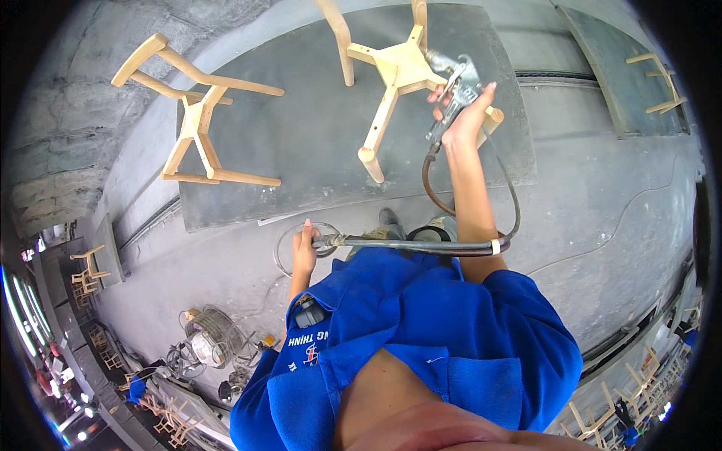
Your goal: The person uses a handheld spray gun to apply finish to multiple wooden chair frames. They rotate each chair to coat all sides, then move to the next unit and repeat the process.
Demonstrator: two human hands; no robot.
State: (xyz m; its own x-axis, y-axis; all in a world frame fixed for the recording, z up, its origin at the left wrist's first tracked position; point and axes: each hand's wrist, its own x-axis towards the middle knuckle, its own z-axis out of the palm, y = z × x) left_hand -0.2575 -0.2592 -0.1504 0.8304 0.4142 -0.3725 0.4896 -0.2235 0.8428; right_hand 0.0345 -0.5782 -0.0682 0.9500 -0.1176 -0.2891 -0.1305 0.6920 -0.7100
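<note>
My right hand (468,119) is raised at the upper right, its fingers wrapped round the handle of a silver spray gun (465,81). The gun's nozzle points toward a pale wooden chair frame (402,66), which has no seat panel and stands on a large dark grey panel (301,143). From the gun's lower end, a brown hose (429,180) curves down to join a bundle of hoses (421,246) across my waist. Low on the left, my left hand (303,252) is closed round the end of that bundle. A loop of thin hose hangs beside it.
A second wooden chair frame (194,120) stands on the panel's left side. Farther right, another chair (663,79) sits on a separate grey panel (602,60). A round wire-guarded machine (213,338) stands on the floor at lower left. A thin cable (602,244) crosses the floor at right.
</note>
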